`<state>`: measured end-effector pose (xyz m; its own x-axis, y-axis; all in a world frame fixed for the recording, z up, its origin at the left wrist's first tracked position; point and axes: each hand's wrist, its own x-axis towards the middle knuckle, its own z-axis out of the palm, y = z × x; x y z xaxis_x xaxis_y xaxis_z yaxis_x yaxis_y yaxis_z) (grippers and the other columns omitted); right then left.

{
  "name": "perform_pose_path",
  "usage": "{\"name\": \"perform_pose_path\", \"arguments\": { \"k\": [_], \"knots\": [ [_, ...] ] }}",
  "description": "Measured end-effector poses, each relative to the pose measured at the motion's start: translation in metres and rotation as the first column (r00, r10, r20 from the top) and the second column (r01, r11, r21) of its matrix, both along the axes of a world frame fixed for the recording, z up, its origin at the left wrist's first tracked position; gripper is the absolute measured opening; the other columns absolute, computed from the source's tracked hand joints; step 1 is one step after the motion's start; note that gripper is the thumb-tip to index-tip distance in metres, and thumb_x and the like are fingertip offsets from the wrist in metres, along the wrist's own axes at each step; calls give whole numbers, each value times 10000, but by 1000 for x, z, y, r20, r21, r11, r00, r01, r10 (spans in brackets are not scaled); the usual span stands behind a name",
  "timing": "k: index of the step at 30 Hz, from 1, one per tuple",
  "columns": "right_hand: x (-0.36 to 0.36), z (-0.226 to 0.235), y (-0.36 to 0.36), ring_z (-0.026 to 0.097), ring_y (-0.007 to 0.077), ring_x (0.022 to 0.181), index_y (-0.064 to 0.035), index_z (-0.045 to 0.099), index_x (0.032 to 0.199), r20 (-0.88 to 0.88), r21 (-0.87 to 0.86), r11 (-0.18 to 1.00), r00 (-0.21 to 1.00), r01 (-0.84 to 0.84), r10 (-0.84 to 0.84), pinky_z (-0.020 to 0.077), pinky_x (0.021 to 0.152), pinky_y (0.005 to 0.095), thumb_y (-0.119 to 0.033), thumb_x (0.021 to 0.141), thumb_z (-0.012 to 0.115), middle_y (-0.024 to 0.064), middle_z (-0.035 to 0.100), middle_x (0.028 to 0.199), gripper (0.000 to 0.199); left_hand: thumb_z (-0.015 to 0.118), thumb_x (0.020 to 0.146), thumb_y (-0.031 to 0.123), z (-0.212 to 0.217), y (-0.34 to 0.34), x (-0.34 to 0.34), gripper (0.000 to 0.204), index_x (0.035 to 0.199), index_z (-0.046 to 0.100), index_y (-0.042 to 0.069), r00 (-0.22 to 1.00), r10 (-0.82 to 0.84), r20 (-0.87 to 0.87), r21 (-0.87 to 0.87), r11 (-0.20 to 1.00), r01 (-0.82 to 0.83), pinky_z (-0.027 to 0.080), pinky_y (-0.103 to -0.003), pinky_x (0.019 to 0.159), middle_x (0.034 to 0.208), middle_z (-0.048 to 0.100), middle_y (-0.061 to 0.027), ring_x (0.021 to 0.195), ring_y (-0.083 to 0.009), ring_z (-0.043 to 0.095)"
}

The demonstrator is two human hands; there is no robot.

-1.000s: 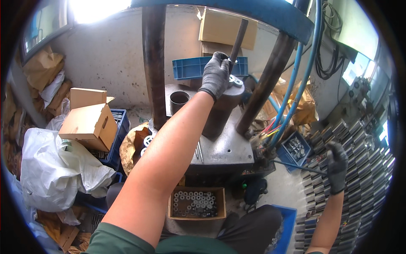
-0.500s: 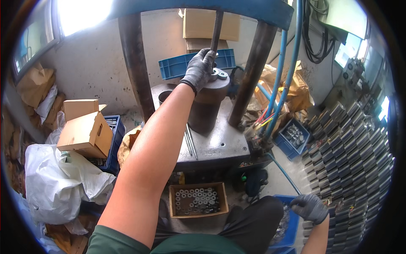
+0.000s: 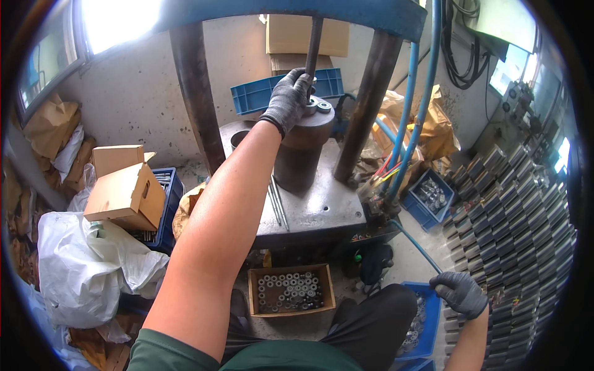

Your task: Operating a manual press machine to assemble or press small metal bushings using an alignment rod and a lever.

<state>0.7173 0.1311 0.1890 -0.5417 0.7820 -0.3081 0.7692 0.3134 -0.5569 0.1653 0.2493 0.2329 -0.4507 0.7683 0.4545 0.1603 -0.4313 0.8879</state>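
My left hand [image 3: 288, 96], in a grey glove, reaches up to a dark vertical metal rod [image 3: 315, 46] and is closed round its lower part. Below it stands a thick metal cylinder [image 3: 302, 154] on the press table [image 3: 315, 210]. A small ring-shaped metal part [image 3: 323, 107] lies on the cylinder's top; another beside it is partly hidden by my fingers. At the lower right my gloved right hand [image 3: 461, 294] is closed at the end of a thin blue lever [image 3: 416, 242]. Long thin metal rods [image 3: 276, 204] lie on the table left of the cylinder.
A cardboard box [image 3: 291, 310] of metal rings sits under the press. Blue crates [image 3: 428, 199] of metal parts stand at right, beside stacked metal pieces [image 3: 513, 229]. Dark posts [image 3: 199, 93] flank the cylinder. A carton [image 3: 127, 195] and white sack [image 3: 80, 266] are at left.
My right hand has moved a little up and to the right, and the end of the blue lever has risen with it. The left hand has barely shifted.
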Motion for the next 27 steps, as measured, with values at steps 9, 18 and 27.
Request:
{"name": "perform_pose_path", "arguments": {
  "k": [9,18,27],
  "knots": [
    [2,-1,2,750,297,932,-38,753,1137,-33,32,999,999,22,-21,581,849,384,-117,937,684,169,765,996,226,539,1086,241,0,-3,0,290,1245,633,18,997,-18,79,-67,997,23,576,-273,771,1017,703,-85,901,-139,674],
    [-2,3,2,748,282,954,-24,748,1144,-31,82,997,1000,7,-5,575,862,376,-117,928,696,163,768,1028,240,527,1082,206,-2,2,-4,257,1207,646,15,998,27,-54,-60,998,-30,583,-265,772,1010,711,-85,904,-139,678],
    [-3,4,2,749,290,947,-23,746,1154,-11,77,997,1000,-12,13,582,870,374,-109,931,690,173,767,1025,245,537,1075,208,-1,0,-4,260,1211,653,20,999,26,-47,-75,997,-30,575,-260,797,1032,717,-81,910,-130,676]
  ]
}}
